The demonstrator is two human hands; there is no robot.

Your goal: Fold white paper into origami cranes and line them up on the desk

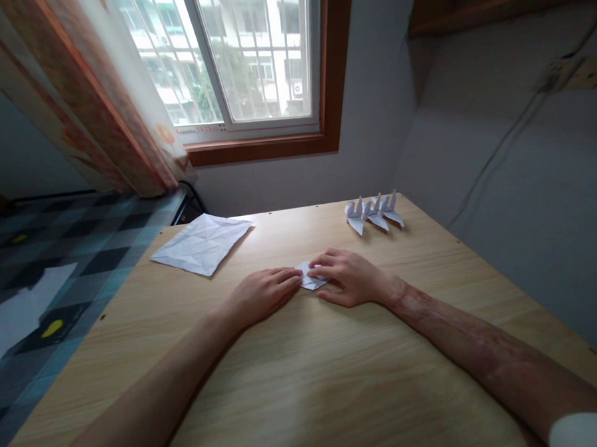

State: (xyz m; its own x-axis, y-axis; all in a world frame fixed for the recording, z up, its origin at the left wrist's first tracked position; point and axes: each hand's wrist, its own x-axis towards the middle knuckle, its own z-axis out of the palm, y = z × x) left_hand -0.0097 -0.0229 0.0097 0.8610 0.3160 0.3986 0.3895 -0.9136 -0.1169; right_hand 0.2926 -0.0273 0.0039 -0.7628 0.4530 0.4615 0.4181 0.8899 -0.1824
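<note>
A small folded piece of white paper (310, 277) lies on the wooden table (307, 383) between my two hands. My left hand (262, 293) rests palm down, its fingers together with the tips pressing the paper's left edge. My right hand (348, 276) lies over the paper's right side, fingers curled and pinching it against the table. Most of the paper is hidden under the fingers.
A creased white sheet (202, 243) lies at the table's far left. Three folded paper cranes (374, 212) stand at the far right, near the grey wall. A window and curtain are behind the table. A checkered bed with a white sheet is to the left.
</note>
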